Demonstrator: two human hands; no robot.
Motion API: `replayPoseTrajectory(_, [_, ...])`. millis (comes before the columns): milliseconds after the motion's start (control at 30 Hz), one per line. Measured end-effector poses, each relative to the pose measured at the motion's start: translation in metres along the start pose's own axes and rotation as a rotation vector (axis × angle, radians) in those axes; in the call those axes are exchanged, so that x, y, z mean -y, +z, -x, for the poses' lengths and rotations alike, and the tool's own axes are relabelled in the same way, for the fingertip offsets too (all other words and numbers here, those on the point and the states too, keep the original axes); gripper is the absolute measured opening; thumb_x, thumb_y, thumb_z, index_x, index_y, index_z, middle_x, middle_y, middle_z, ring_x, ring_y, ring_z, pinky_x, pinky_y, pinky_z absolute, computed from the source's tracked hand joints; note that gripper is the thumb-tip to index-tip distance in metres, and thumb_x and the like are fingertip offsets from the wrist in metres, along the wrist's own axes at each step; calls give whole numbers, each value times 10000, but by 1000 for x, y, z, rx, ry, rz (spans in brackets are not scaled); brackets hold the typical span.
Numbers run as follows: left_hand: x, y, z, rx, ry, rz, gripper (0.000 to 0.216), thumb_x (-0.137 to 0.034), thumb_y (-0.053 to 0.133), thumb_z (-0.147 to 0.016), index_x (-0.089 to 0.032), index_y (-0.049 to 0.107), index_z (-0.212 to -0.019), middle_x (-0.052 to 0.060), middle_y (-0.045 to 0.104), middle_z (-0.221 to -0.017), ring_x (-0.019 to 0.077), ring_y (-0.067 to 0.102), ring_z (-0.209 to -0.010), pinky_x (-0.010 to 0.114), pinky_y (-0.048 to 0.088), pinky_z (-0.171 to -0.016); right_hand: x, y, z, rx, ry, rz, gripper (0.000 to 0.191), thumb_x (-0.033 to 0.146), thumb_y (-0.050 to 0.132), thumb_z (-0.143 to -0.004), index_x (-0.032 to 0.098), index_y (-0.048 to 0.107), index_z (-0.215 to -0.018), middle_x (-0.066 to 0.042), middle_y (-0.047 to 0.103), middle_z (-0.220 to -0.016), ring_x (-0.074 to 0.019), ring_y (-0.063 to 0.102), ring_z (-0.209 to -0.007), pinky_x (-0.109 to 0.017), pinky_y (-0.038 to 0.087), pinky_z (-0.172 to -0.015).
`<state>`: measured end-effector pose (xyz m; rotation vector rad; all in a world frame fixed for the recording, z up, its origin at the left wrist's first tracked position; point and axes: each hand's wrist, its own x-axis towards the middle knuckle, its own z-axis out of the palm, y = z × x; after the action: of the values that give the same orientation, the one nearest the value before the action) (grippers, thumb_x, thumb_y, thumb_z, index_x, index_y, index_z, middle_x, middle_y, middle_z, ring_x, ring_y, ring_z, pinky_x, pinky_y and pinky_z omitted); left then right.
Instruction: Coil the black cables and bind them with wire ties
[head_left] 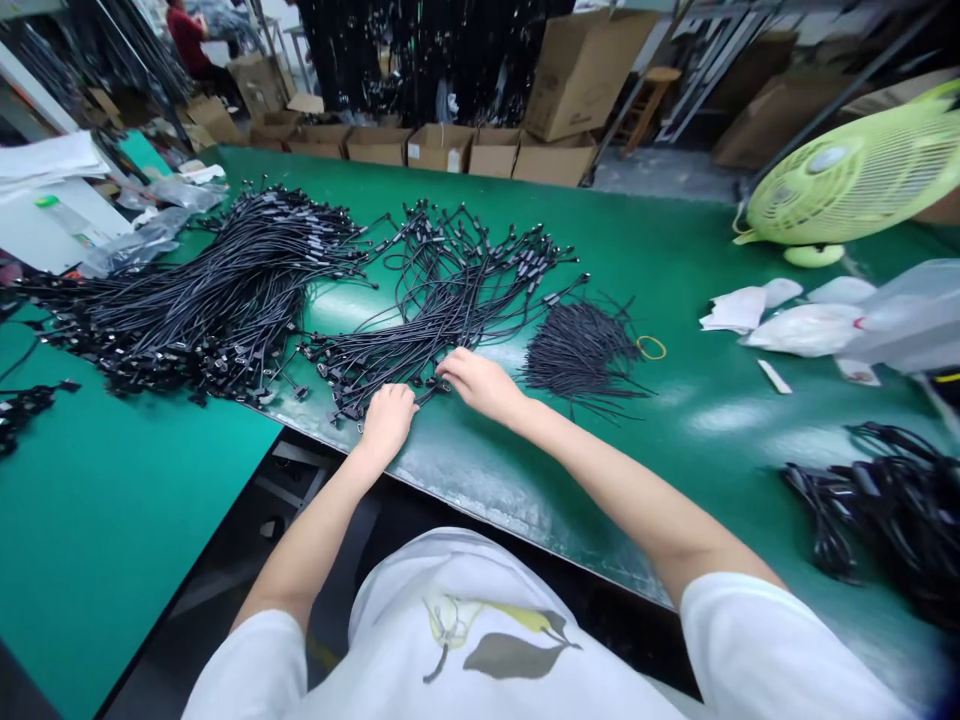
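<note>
White shirt (pixel 397 610); left hand (pixel 386 422), right hand (pixel 481 386) atop cable bundle's (pixel 431 300) near ends

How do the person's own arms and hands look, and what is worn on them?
The left hand and right hand are bare: no gloves, and no ring, watch or bracelet that I can see. The arms are uncovered up to the short white sleeves of a white T-shirt. Its print looks like a yellowish fruit with a grey leaf.

Green worktable (pixel 675 250), cardboard boxes (pixel 585 70) at back, green fan (pixel 855 180) rt.
</note>
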<state>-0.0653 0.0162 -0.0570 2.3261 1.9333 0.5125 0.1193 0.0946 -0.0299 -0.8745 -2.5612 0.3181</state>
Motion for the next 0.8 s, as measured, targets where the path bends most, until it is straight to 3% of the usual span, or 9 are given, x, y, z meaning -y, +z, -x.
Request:
replayPoseTrajectory(67, [-7, -7, -6, -17, -5, 63, 106, -194, 471, -924, -163, 571, -916, 113, 621, -997, 248, 545, -951, 386, 441, -829, 8, -1, -2, 4, -144, 79, 252, 230, 452, -933, 177, 598, -1133, -117, 597, -1131, -217, 542, -1031, -356, 430, -882])
replayPoseTrajectory(133, [-16, -26, -5, -18, -37, 327, 163, -225, 414, -951, -175, 560, -895, 74, 612, -889, 205, 554, -843, 343, 453, -769, 4, -6, -12, 9, -209, 163, 256, 225, 477, -916, 182, 602, -1135, -117, 613, -1144, -230, 530, -1062, -398, 379, -957])
replayPoseTrajectory(267, [-22, -89, 17, 152, -105, 1376, 291, -365, 480, -936, -185, 489, -708, -17, 500, -655, 93, 453, -535, 215, 413, -522, -54, -53, -42, -83, 140, 250, 274, 141, 376, -905, 131, 646, -952, -135, 665, -970, -230, 567, -948, -364, 397, -902])
replayPoseTrajectory(333, [-13, -120, 33, 51, -137, 1779, 400, -425, 584, -879, -178, 410, -618, -47, 437, -608, 40, 363, -439, 157, 368, -428, -94, -92, -48, -214, 282, 262, 355, 120, 278, -921, 81, 613, -1035, -181, 640, -1069, -241, 557, -1009, -365, 404, -889])
replayPoseTrajectory(400, [4, -141, 46, -192, -151, 1993, 446, -421, 659, -832, -175, 378, -588, -67, 414, -578, 10, 330, -398, 102, 359, -392, -121, -130, -43, -385, 417, 277, 386, 154, 227, -949, 91, 584, -1084, -167, 633, -1098, -230, 560, -1018, -352, 412, -872])
replayPoseTrajectory(500, [21, -147, 52, -473, -210, 1821, 328, -391, 657, -841, -189, 485, -648, -50, 538, -640, 15, 470, -463, 72, 432, -452, -114, -159, -17, -406, 537, 426, 348, 266, 290, -972, 114, 581, -1087, -156, 651, -1039, -244, 588, -930, -354, 419, -786])
replayPoseTrajectory(600, [8, -127, 40, -448, -266, 1411, 149, -351, 643, -854, -203, 646, -865, 27, 683, -932, 114, 659, -813, 199, 557, -726, -54, -146, 22, -48, 445, 553, 263, 260, 399, -939, 112, 615, -960, -146, 659, -856, -226, 598, -740, -306, 375, -632])
replayPoseTrajectory(700, [-36, -92, 24, -175, -109, 1004, 237, -356, 609, -869, -201, 687, -1030, 80, 658, -1165, 216, 569, -1163, 353, 450, -1023, 18, -121, 59, 332, 90, 371, 234, 268, 439, -937, 158, 622, -841, -82, 652, -773, -153, 570, -634, -252, 279, -533])
replayPoseTrajectory(800, [-80, -59, 21, 258, 36, 1088, 309, -384, 505, -924, -195, 657, -1115, 56, 684, -877, 184, 639, -899, 363, 494, -922, 49, -119, 77, 295, 39, 323, 296, 353, 411, -967, 176, 625, -863, -58, 658, -812, -133, 564, -648, -251, 216, -503])
